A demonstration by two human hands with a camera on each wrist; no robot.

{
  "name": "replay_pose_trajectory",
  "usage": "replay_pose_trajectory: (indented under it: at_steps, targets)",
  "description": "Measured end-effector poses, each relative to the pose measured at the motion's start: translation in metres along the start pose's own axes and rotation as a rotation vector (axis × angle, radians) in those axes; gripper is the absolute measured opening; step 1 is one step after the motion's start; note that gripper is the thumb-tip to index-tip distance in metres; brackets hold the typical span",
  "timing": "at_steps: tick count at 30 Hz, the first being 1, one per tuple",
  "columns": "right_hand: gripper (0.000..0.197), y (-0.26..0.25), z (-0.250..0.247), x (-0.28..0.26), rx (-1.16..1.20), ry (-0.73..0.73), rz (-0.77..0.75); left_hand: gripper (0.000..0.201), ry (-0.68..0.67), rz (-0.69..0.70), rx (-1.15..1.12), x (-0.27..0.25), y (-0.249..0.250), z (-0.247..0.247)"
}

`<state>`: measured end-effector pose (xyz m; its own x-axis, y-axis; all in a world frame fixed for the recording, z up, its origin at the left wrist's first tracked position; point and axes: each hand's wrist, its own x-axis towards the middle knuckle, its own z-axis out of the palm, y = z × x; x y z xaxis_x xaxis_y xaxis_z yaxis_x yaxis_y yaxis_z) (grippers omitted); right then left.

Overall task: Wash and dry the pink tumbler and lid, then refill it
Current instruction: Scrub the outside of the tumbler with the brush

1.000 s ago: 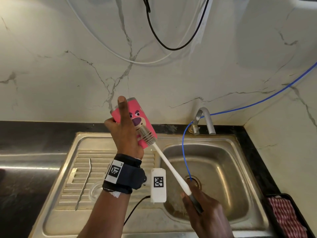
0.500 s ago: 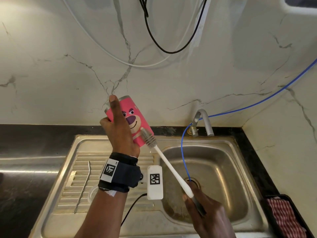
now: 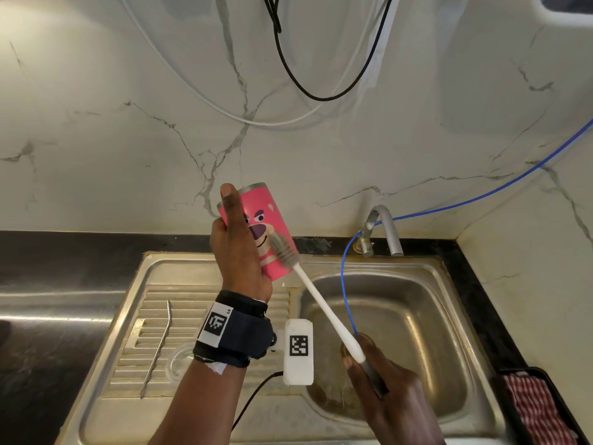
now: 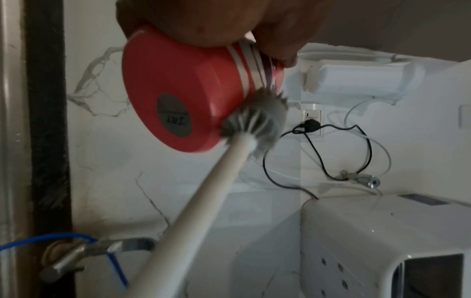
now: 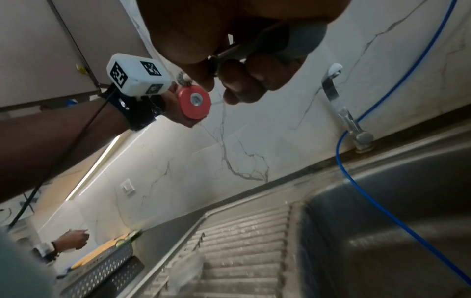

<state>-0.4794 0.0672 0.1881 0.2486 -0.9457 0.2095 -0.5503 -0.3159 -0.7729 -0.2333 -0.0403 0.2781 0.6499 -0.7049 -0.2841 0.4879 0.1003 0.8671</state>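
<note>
My left hand grips the pink tumbler, which bears a bear face and is held tilted above the sink's left side, thumb lying up along its wall. Its pink base with a grey sticker faces the left wrist camera; the same tumbler base shows in the right wrist view. My right hand grips the dark grip of a white long-handled bottle brush. The grey bristle head lies against the tumbler's outer wall near the base. A clear lid lies on the drainboard, partly hidden by my left wrist.
Steel sink basin with a tap and a blue hose running to the drain. A bent metal straw lies on the drainboard. A black tray with a red checked cloth sits at the right. Cables hang on the marble wall.
The tumbler has risen slightly and turned in my left hand. The brush head has slid along the tumbler's outer wall, keeping contact near its lower part.
</note>
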Motion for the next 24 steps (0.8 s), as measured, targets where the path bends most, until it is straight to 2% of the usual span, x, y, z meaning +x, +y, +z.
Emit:
replay_pose_trajectory:
  at_steps: [5,8,9,11,14,16,18,21,24]
  targets:
    - [0.039,-0.004,0.006,0.007,-0.009,0.004,-0.03,0.062,-0.021,-0.014,0.01,-0.005,-0.003,0.006]
    - [0.053,-0.004,0.002,-0.009,-0.028,-0.047,-0.001,0.058,0.008,0.0,-0.017,0.007,0.004,-0.001]
    - [0.056,-0.005,0.001,-0.011,-0.01,-0.059,0.021,0.058,0.013,-0.001,-0.019,0.009,0.005,-0.003]
    - [0.049,-0.007,-0.001,-0.007,0.014,-0.064,0.031,0.062,0.014,-0.005,-0.016,0.005,0.003,-0.003]
    - [0.039,-0.01,0.004,0.007,-0.007,-0.031,-0.029,0.073,-0.03,-0.011,0.013,-0.006,-0.003,0.002]
    - [0.037,-0.01,0.007,0.008,-0.006,-0.015,-0.053,0.071,-0.036,-0.015,0.029,-0.007,-0.003,0.004]
    - [0.041,-0.004,0.007,-0.001,-0.034,-0.001,-0.055,0.061,-0.027,-0.008,0.032,-0.002,0.002,0.003]
    - [0.055,0.002,0.002,-0.013,-0.031,-0.06,0.003,0.054,-0.018,-0.008,0.009,0.007,0.008,-0.006]
    - [0.051,0.0,0.002,-0.004,-0.027,-0.044,-0.001,0.059,-0.044,-0.033,0.027,0.002,0.005,-0.005]
